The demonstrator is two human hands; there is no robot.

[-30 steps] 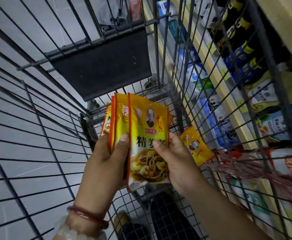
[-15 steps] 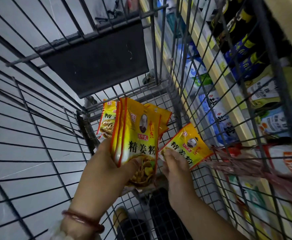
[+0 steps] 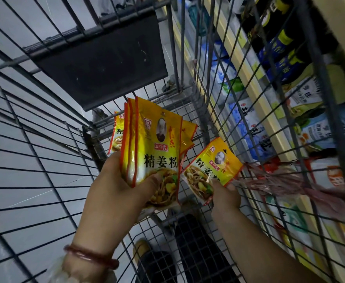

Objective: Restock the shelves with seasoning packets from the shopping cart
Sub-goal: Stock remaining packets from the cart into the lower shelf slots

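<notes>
Both hands are inside the wire shopping cart (image 3: 45, 127). My left hand (image 3: 116, 193) grips a stack of yellow-and-red seasoning packets (image 3: 155, 144), upright, with the thumb across the front one. My right hand (image 3: 225, 196) pinches a single yellow packet (image 3: 210, 166) by its lower edge, tilted to the right of the stack. More yellow packets (image 3: 116, 135) lie on the cart's floor behind the stack, partly hidden. The shelves (image 3: 255, 92) run along the right, seen through the cart's wire wall.
A dark flap (image 3: 104, 66) hangs at the cart's far end. A reddish plastic bag (image 3: 290, 182) lies by the right wall. Blue, white and green bags fill the shelves. Legs and a shoe (image 3: 145, 250) show beneath the cart floor.
My right hand let go of the stack's front packet, took the single packet from the cart floor and lifted it beside the stack. My left hand kept its hold on the stack.
</notes>
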